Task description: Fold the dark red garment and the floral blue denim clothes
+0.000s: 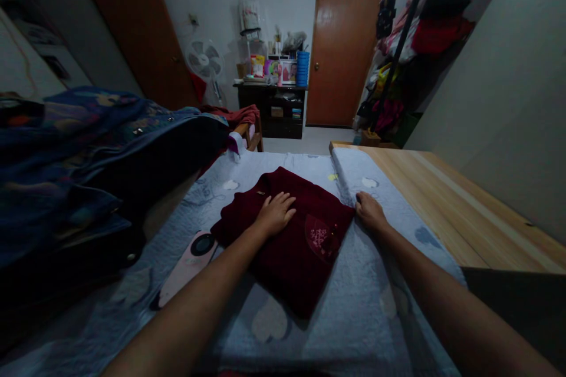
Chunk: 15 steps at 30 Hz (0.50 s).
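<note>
A dark red sweater (283, 253) lies folded into a rough square on the light blue bedsheet (358, 306). It has a round neckline and a pink-patterned patch on its right part. My left hand (276, 214) rests flat on the sweater near the neckline, fingers spread. At the sweater's right corner, my right hand (369, 210) has its fingers closed on the edge of the cloth. A pink smartphone (188, 268) with a large round black camera lies left of the sweater, partly covered by my left forearm.
Dark and blue patterned clothes (97, 147) are heaped along the left. A bare wooden board (437, 200) runs along the right side. Farther back stand a white fan (206, 62), a black cabinet (265, 112) and a brown door (347, 41). Bags and clothes hang at right.
</note>
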Each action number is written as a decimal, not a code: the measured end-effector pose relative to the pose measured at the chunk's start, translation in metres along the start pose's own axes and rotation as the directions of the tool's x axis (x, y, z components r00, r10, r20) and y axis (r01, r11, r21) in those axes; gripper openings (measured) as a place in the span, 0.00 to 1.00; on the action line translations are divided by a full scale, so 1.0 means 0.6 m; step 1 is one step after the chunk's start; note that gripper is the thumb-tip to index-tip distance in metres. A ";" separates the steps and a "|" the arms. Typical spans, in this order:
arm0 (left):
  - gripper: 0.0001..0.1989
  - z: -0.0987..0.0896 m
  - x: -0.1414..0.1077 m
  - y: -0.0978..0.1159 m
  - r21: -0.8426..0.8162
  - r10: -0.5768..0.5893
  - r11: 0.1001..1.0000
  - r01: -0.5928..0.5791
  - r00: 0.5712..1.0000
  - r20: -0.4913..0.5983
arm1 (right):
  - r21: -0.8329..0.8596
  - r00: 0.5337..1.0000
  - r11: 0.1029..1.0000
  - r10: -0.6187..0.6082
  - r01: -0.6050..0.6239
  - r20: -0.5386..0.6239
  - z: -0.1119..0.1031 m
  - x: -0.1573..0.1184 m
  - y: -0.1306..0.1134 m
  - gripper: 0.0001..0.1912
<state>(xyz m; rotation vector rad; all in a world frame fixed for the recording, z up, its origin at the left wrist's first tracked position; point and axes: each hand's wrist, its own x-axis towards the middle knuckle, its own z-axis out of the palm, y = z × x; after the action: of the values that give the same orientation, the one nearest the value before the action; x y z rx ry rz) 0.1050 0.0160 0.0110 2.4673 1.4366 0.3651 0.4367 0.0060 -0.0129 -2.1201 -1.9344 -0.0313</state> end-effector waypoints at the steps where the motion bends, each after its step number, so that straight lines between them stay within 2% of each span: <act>1: 0.22 -0.008 -0.012 0.007 -0.046 0.005 0.999 -0.007 0.999 -0.045 | 0.005 1.000 1.000 0.010 -0.010 0.015 -0.007 0.004 -0.004 0.16; 3: 0.21 -0.029 -0.048 0.026 -0.168 0.019 0.984 -0.050 0.984 -0.178 | 0.026 1.000 1.000 0.001 -0.002 0.012 -0.024 0.013 -0.019 0.17; 5: 0.14 -0.052 -0.096 0.046 -0.330 0.002 0.939 -0.100 0.958 -0.285 | 0.083 0.999 0.995 -0.052 0.053 -0.011 -0.043 0.022 -0.050 0.20; 6: 0.09 -0.063 -0.122 0.055 -0.396 -0.043 0.914 -0.088 0.949 -0.312 | 0.134 0.995 0.986 -0.097 0.098 -0.017 -0.051 0.026 -0.071 0.21; 8: 0.07 -0.081 -0.173 0.066 -0.524 -0.204 0.852 0.017 0.931 -0.303 | 0.206 0.981 0.960 -0.195 0.191 0.003 -0.065 0.030 -0.120 0.23; 10: 0.09 -0.087 -0.215 0.067 -0.658 -0.340 0.742 0.127 0.917 -0.207 | 0.225 0.956 0.934 -0.290 0.277 0.028 -0.070 0.029 -0.170 0.26; 12: 0.09 -0.082 -0.248 0.058 -0.788 -0.448 0.569 0.237 0.892 -0.055 | 0.209 0.934 0.922 -0.349 0.326 0.081 -0.064 0.024 -0.210 0.28; 13: 0.08 -0.076 -0.261 0.051 -0.841 -0.496 0.457 0.288 0.868 0.027 | 0.196 0.925 0.922 -0.360 0.333 0.119 -0.057 0.021 -0.224 0.29; 15: 0.09 -0.061 -0.281 0.038 -0.910 -0.591 0.195 0.365 0.784 0.188 | 0.180 0.910 0.929 -0.358 0.323 0.212 -0.039 0.014 -0.240 0.29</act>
<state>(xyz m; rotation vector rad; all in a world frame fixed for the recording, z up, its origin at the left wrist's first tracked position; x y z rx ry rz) 0.0301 -0.1387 0.0388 0.9704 1.3873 0.9800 0.3005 0.0198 0.0375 -1.7388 -2.3518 0.3006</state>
